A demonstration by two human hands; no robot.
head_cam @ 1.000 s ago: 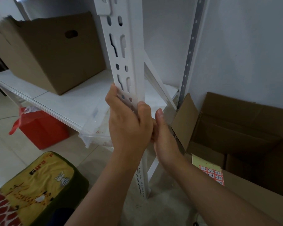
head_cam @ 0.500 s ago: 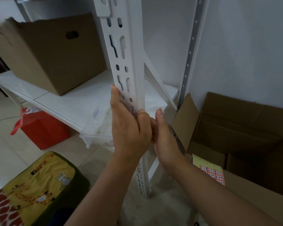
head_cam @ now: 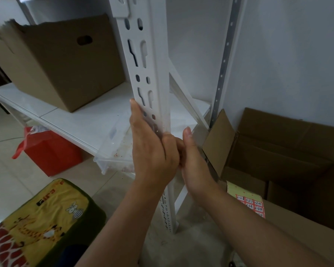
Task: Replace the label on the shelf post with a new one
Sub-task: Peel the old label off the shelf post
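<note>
The white slotted shelf post [head_cam: 154,60] stands upright in the middle of the view. My left hand [head_cam: 152,149] holds it from the left, with the fingers lying straight up along the slotted face and the thumb hooked round the right edge. My right hand [head_cam: 193,160] is against the post's right side just below the shelf, thumb pointing up. Its fingers bend in behind my left thumb and are hidden. Any label on the post is covered by my hands. A yellow sheet of red numbered labels [head_cam: 251,203] lies on a cardboard box at the lower right.
A closed cardboard box [head_cam: 66,62] sits on the white shelf [head_cam: 66,120], and a clear plastic tray [head_cam: 116,151] overhangs its edge. Open cardboard boxes [head_cam: 287,157] fill the right. A red bag [head_cam: 50,151] and a yellow cushion [head_cam: 42,224] are on the floor at the left.
My left hand's fingers have straightened from a curl over the post's front and now lie flat along its left side. My right hand has barely moved.
</note>
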